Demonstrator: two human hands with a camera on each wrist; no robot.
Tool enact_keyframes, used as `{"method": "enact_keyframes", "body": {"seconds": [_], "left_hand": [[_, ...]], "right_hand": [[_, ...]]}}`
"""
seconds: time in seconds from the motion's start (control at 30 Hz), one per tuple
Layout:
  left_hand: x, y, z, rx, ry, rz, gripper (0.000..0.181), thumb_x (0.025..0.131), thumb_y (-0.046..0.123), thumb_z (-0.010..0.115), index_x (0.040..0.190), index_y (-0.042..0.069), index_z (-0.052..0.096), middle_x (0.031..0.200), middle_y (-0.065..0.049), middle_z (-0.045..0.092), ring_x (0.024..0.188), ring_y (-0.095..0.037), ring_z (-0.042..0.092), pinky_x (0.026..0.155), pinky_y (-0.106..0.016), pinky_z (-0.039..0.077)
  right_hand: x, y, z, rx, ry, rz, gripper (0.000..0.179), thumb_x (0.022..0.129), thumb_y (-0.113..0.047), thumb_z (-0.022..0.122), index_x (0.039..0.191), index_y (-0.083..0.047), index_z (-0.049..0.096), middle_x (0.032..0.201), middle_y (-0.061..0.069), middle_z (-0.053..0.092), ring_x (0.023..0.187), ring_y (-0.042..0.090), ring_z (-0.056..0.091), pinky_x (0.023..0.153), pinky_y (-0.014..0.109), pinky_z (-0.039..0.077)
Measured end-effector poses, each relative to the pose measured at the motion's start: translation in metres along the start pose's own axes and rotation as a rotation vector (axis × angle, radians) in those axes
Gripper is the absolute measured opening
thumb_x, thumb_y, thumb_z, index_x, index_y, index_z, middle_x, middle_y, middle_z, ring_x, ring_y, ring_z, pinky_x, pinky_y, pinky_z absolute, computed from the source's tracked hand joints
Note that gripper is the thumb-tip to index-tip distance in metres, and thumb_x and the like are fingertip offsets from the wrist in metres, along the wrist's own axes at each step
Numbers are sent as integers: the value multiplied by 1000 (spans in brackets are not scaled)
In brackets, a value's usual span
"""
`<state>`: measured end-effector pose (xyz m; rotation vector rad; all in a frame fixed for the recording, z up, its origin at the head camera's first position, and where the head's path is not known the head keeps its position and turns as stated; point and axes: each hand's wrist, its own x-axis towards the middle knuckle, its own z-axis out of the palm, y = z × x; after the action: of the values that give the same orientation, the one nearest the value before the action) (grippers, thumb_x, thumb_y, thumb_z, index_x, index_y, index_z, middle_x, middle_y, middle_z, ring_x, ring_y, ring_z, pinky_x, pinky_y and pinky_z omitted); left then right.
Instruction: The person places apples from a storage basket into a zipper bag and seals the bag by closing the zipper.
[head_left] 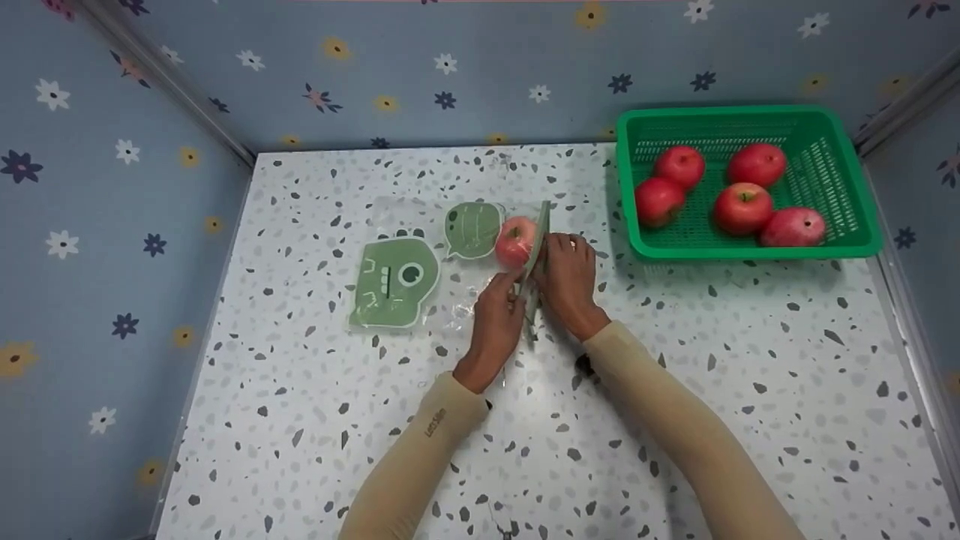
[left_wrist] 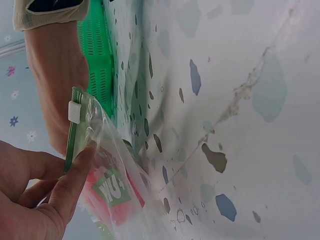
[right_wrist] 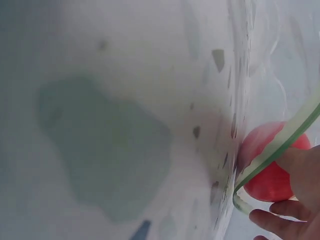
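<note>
Plastic bag (left_wrist: 114, 186) around one apple (head_left: 514, 244), green basket (head_left: 757, 253) holding five apples (head_left: 741, 210)

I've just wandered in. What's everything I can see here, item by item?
Basket: one, green, far right of the table
Apples: five, red, in the basket
Plastic bag: one, clear with a green edge, at the hands
Bagged apple: one, red, inside the plastic bag
Slider: one, white, on the green edge
Cartoon shapes: two, green, left of the bagged apple
Table: one, white with grey flecks, under everything
Walls: three, blue with flowers, around the table
Dark pieces: two, black, by the cuffs, mostly hidden
Sleeves: two, beige, on both arms
Left hand: one, bare, pinching the green edge
Right hand: one, bare, at the green edge
</note>
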<state>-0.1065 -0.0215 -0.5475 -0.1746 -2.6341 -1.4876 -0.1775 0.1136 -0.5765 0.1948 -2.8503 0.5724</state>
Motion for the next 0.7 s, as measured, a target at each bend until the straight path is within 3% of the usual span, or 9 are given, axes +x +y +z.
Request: {"method": "enact_keyframes", "body": {"seconds": [0.33, 0.5, 0.7], "left_hand": [[2, 1, 0, 10, -17, -20, 39, 96, -11, 62, 134, -1, 66, 122, -16, 68, 96, -27, 66, 85, -40, 58], [2, 0, 1, -9, -12, -15, 40, 95, -12, 61, 133, 0, 67, 122, -16, 69, 95, -26, 69, 83, -38, 60], [3, -2, 1, -11, -11, -10, 41, 94, -12, 62, 133, 0, 67, 121, -16, 69, 92, -26, 69, 81, -38, 60]], "right_hand": [[3, -1, 2, -105, -34, -19, 32, 103, -21, 67, 129, -2, 69, 128, 19, 66, 120, 41, 58, 108, 56, 42], [4, -1, 5, -155, -60, -26, 29, 105, -15, 61, 127, 0, 69, 129, 23, 63, 119, 42, 57, 107, 54, 43], [5, -1, 5, -148, -77, -32, 31, 105, -11, 56, 131, 1, 66, 130, 26, 61, 120, 44, 55, 110, 56, 39]]}}
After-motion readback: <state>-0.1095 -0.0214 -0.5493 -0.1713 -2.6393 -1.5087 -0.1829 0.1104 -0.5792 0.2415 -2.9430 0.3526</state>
